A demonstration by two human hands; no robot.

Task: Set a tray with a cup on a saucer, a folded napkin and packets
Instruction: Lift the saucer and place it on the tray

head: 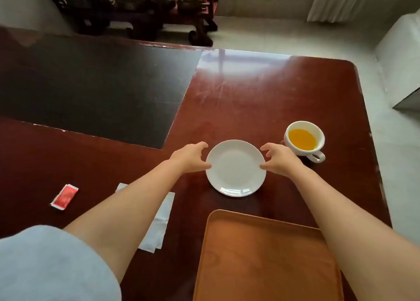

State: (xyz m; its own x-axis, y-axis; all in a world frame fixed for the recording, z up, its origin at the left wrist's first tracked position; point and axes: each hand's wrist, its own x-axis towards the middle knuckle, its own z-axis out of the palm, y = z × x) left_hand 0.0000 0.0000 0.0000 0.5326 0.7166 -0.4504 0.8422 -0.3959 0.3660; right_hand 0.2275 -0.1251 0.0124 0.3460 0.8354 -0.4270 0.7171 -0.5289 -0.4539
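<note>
While the round white ceramic saucer [235, 167] lies flat on the glossy reddish-brown wooden table [261, 91], both bare hands close in on it from opposite sides. The left hand [190, 157] sits at the saucer's left edge with its fingers curled and spread apart; the thumb tip touches or nearly touches the rim, and the other fingers arch above the far left edge without clearly gripping. The right hand [280, 159] mirrors it at the right edge, fingers likewise curled and parted, thumb at the rim. Whether either hand has actually taken hold of the saucer I cannot tell; it looks level on the table.

Just right of the right hand stands a white ceramic cup [304, 139] with orange liquid inside, its handle turned toward the near side, apart from the saucer. Near the bottom of the view lies a rectangular orange-brown tray [268, 259] with a raised rim and nothing on it, close to the saucer's near edge. A white paper napkin [162, 219] lies on the table under the left forearm, partly hidden by it. Farther left, a small red packet [64, 196] with white ends rests alone on the wood. A grey-blue sleeve [45, 264] fills the lower left corner.
</note>
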